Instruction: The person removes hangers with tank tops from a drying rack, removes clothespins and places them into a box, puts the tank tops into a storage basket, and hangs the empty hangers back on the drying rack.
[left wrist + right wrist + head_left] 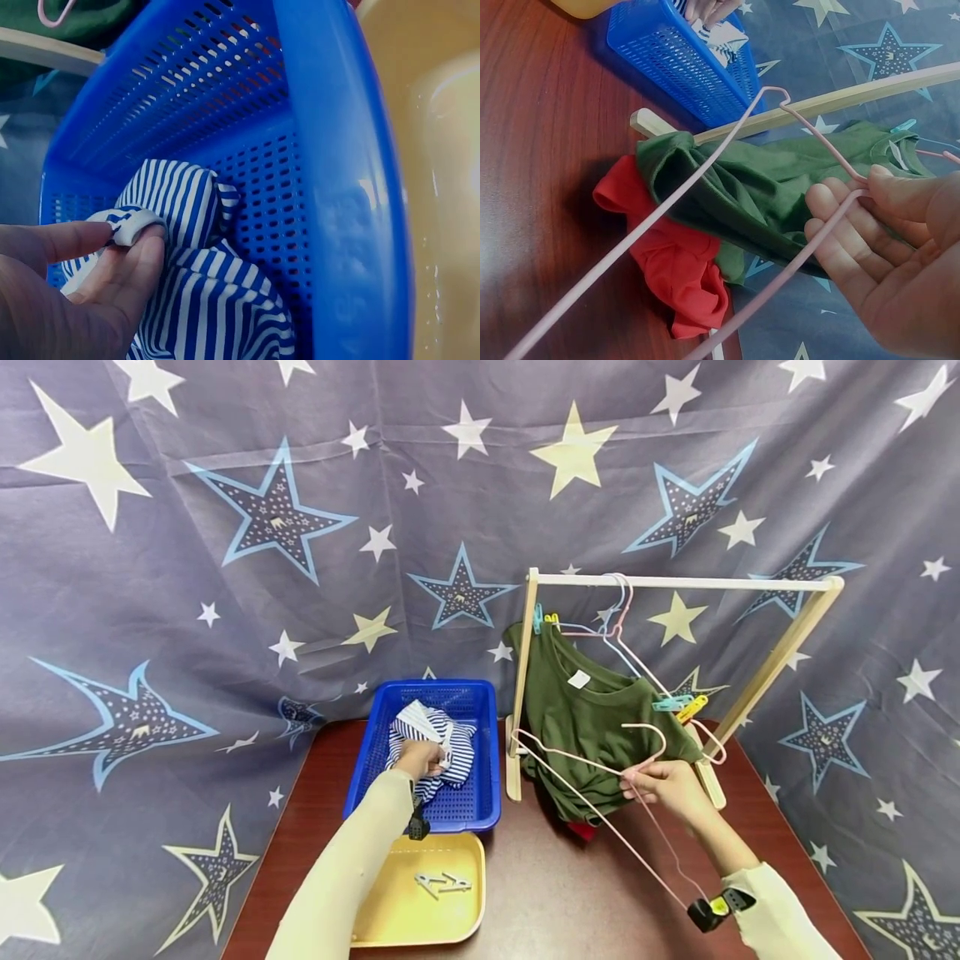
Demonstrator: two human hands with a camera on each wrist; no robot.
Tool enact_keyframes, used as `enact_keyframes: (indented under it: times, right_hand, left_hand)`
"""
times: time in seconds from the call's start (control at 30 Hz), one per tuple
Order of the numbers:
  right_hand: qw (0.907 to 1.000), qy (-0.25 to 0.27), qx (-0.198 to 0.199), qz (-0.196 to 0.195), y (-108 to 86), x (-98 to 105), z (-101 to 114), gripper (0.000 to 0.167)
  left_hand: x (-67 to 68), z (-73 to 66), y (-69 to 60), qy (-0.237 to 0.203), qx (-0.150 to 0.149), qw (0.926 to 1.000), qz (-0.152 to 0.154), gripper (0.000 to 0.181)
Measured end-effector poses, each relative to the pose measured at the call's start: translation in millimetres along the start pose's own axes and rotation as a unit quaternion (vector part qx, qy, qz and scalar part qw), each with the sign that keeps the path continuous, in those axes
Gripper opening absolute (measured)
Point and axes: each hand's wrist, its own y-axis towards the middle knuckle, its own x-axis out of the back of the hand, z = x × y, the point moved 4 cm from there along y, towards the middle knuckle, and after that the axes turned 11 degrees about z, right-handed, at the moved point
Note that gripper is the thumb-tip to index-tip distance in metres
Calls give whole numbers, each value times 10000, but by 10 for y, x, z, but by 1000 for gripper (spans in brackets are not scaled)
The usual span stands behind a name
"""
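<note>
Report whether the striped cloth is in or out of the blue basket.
In. The striped cloth lies bunched within the walls of the blue basket, a pale edge pinched in the left grip.

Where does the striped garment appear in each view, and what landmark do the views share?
Head: striped garment, below and slightly left of centre.
Left wrist: striped garment, lower left, pinched by the left hand.
Right wrist: striped garment, partly visible, at top centre.
Shared landmark: the blue basket holding it.
</note>
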Motion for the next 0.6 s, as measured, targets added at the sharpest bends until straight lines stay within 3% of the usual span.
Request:
enact_keyframes:
  times: [0.07, 0.17, 0.3, 0.37, 0.4, 0.43, 0.47, 0.5, 0.57, 0.6]
  right_hand:
    - [10000, 4, 20, 13, 5, 7, -1, 32]
    - [10000, 44, 27, 21, 11, 16, -6, 32]
    - [10000, 94, -6, 31, 14, 17, -11, 33]
    - [9999, 104, -25, 38, 12, 15, -11, 33]
    - [9999, 105, -27, 41, 10, 14, -10, 33]
    - [9999, 103, -27, 44, 7, 13, -7, 33]
    - [9999, 108, -35, 23, 2, 12, -4, 33]
    - [10000, 89, -27, 28, -2, 12, 1, 33]
    - [10000, 85, -17, 38, -12, 8, 15, 33]
    - [10000, 82, -8, 40, -17, 6, 26, 33]
  left_hand:
    - [-43, -65, -111, 66, -14, 9999, 75, 24]
    - [-104, -262, -484, 115, -17, 9996, 257, 19]
    - [-151, -452, -815, 266, 135, 9979, 575, 39]
    - [-177, -550, -946, 698, 209, 9950, 684, 48]
    - [-194, -638, -1090, 1167, 189, 9903, 737, 51]
    - [-214, -762, -1320, 1694, 135, 9830, 696, 51]
    - [-242, -924, -1591, 2418, 36, 9682, 645, 50]
    - [-279, -1087, -1903, 3113, -101, 9488, 517, 50]
    - [-367, -1494, -2756, 4266, -380, 9034, 186, 47]
    - [-419, -1644, -3039, 4828, -504, 8743, 35, 43]
